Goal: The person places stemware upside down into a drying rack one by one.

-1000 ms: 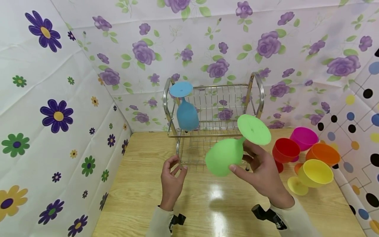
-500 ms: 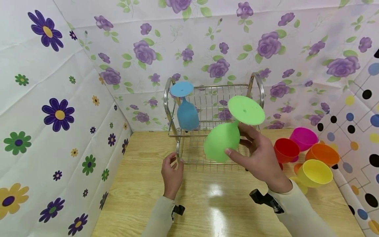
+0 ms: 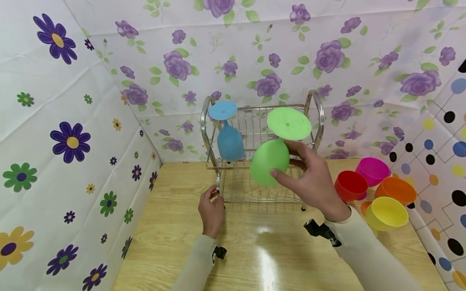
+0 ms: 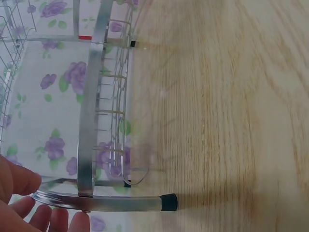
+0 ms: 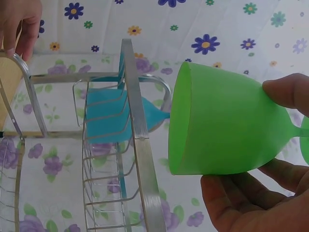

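Upside down in my right hand [image 3: 311,178] is a green plastic goblet [image 3: 271,161], its round foot uppermost and tilted. Thumb and fingers grip the bowl on opposite sides, and in the right wrist view the goblet's rim [image 5: 179,118] faces the upper basket of the metal dish rack [image 3: 262,166]. A blue goblet [image 3: 230,141] stands inverted in that basket's left end. My left hand [image 3: 211,212] holds the curved tube at the rack's lower left; in the left wrist view the thumb [image 4: 21,181] and fingers lie on either side of it.
To the right of the rack, red [image 3: 350,186], magenta [image 3: 373,171], orange [image 3: 395,190] and yellow [image 3: 386,214] goblets stand close together on the wooden table [image 3: 174,250]. A flowered cloth wall [image 3: 247,40] rises close behind the rack.
My right hand has carried the green goblet up and left toward the rack's upper basket, turning it more upright with its foot on top. My left hand has closed in on the rack's tube.
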The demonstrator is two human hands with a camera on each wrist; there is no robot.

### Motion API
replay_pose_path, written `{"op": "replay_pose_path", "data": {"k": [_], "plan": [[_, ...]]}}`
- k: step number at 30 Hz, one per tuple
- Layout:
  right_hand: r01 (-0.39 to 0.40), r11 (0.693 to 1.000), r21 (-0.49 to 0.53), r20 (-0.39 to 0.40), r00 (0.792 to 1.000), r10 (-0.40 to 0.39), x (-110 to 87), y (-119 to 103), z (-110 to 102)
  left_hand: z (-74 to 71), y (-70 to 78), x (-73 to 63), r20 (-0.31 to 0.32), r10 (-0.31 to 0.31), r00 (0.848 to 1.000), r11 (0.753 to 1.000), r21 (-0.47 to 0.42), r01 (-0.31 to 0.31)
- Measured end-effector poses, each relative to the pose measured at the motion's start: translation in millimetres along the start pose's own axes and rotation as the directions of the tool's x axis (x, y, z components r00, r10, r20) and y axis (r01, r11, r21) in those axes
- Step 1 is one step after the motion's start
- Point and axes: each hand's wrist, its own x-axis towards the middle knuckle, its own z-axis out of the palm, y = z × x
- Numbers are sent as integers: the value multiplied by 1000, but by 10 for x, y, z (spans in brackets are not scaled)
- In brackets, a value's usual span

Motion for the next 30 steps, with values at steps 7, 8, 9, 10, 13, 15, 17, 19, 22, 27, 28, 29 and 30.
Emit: {"op": "replay_pose_path", "data": {"k": [7, 8, 9, 10, 13, 15, 17, 19, 22, 27, 28, 29, 30], "plan": [[-32, 999, -32, 9, 999, 32, 201, -22, -15, 9, -31, 48, -30, 20, 999, 1000, -5, -20], [-37, 999, -37, 12, 999, 38, 231, -22, -12, 10, -35, 53, -35, 28, 999, 1000, 2, -28], [-42, 998, -41, 14, 999, 43, 260, -17, -8, 12, -40, 56, -39, 37, 999, 999, 5, -37], [-46, 998, -46, 16, 999, 47, 287, -12, -2, 11, -42, 59, -40, 39, 998, 999, 9, -39], [-57, 997, -46, 21, 998, 58, 356, 19, 17, 11, -47, 67, -42, 44, 998, 999, 22, -43], [-63, 997, -48, 23, 998, 64, 402, 50, 30, 13, -49, 68, -43, 44, 998, 999, 26, -43], [-69, 997, -43, 25, 997, 70, 454, 74, 47, 16, -57, 71, -45, 46, 998, 999, 31, -45], [-79, 996, -43, 28, 996, 80, 513, 94, 65, 22, -60, 73, -49, 49, 998, 998, 30, -48], [-94, 994, -49, 31, 995, 95, 603, 132, 92, 35, -63, 78, -56, 59, 997, 998, 36, -57], [-133, 989, -64, 38, 990, 136, 729, 251, 148, 48, -61, 83, -65, 73, 995, 996, 52, -69], [-142, 988, -65, 40, 989, 145, 750, 280, 159, 49, -58, 83, -66, 73, 995, 996, 53, -69], [-151, 986, -67, 43, 987, 154, 769, 310, 167, 49, -56, 81, -66, 71, 995, 996, 56, -67], [-162, 984, -71, 44, 985, 165, 785, 340, 175, 51, -58, 81, -65, 70, 995, 996, 60, -66]]}}
